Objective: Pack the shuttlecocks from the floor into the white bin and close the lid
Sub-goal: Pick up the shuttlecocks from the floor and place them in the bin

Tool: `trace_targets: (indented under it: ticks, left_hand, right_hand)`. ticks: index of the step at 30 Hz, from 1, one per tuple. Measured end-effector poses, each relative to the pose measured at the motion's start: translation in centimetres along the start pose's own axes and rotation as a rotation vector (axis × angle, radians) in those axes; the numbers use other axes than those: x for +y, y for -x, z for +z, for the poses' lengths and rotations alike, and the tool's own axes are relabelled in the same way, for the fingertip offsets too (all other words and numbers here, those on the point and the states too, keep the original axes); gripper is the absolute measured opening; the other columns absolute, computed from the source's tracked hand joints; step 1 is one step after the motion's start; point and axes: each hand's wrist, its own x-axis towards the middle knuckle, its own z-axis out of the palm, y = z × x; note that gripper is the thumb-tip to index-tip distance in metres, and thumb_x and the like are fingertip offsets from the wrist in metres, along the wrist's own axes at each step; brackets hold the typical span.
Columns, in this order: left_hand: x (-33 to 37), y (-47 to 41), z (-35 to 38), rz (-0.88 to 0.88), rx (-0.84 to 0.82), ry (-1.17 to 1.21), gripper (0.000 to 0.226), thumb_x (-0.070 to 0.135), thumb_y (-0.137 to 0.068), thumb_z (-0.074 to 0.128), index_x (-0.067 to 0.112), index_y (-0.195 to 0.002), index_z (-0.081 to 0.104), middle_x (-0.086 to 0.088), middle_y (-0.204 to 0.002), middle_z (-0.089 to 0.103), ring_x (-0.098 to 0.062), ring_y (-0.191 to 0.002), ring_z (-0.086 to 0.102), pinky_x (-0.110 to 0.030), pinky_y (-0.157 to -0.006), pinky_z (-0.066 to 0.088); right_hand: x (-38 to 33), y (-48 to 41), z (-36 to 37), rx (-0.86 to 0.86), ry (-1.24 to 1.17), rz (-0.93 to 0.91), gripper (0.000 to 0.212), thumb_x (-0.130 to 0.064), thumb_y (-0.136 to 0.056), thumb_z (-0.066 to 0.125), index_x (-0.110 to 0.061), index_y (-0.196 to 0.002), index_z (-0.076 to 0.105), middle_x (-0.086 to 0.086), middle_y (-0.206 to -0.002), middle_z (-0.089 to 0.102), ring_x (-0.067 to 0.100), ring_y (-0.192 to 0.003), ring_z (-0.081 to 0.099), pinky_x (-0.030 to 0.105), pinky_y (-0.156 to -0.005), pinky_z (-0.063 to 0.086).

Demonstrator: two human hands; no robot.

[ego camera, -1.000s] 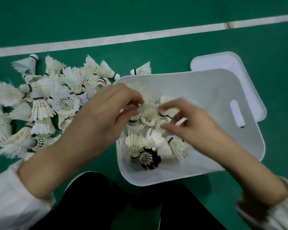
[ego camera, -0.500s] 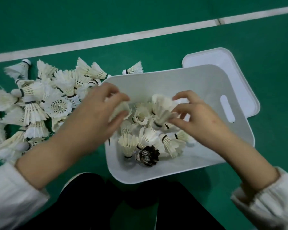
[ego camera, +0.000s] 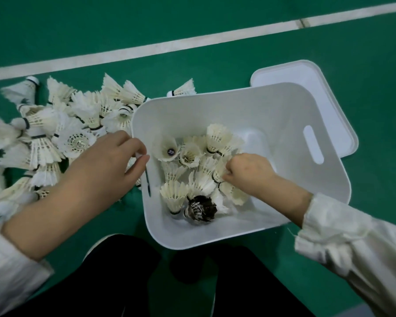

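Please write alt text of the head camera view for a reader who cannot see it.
A person's right hand reaches among shuttlecocks in an open white bin on a green floor, while the left hand rests at the bin's left rim beside a pile of shuttlecocks. The lid lies behind the bin.

Beyond the right hand (ego camera: 249,172), the open white plastic bin (ego camera: 272,106) has bare floor at its far corner, and its mouth is open above. Under that hand, white feather shuttlecocks (ego camera: 215,143) crowd the bin. The left hand (ego camera: 105,165) sits just outside the bin's near wall, with the heap of loose feather shuttlecocks (ego camera: 55,133) packed to its left. The flat white lid (ego camera: 306,74) lies behind the bin, perhaps touching it.
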Motion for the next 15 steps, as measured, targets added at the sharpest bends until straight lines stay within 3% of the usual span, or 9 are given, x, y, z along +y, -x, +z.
trace_targets:
  ticks: [4,10,15]
  left_hand:
    - [-0.1,0.1,0.1,0.001,0.015,0.012,0.045,0.044,-0.086,0.031,0.012,-0.094,0.063,-0.001,-0.083,0.055,-0.023,-0.078,0.053,-0.032,-0.065,0.040]
    - [-0.5,0.4,0.3,0.005,0.020,0.062,0.046,0.046,-0.086,0.030,0.014,-0.095,0.062,0.000,-0.087,0.055,-0.022,-0.080,0.053,-0.039,-0.064,0.048]
    - [-0.9,0.9,-0.2,0.038,0.011,0.091,0.043,0.048,-0.088,0.029,0.021,-0.101,0.060,0.008,-0.093,0.054,-0.015,-0.084,0.054,-0.039,-0.063,0.051]
  right_hand:
    - [-0.6,-0.1,1.5,-0.055,-0.003,-0.019,0.013,-0.023,-0.091,0.049,-0.012,-0.086,0.052,0.005,-0.083,0.056,0.026,-0.077,0.056,0.028,-0.063,0.040]
    - [0.2,0.8,0.0,-0.104,-0.052,0.031,0.028,-0.038,-0.092,0.048,-0.019,-0.110,0.057,0.003,-0.114,0.058,0.026,-0.102,0.058,0.034,-0.077,0.046]
    - [-1.5,2.7,-4.1,0.079,-0.087,-0.035,0.026,-0.031,-0.094,0.043,-0.020,-0.110,0.060,0.001,-0.111,0.060,0.025,-0.095,0.060,0.032,-0.072,0.045]
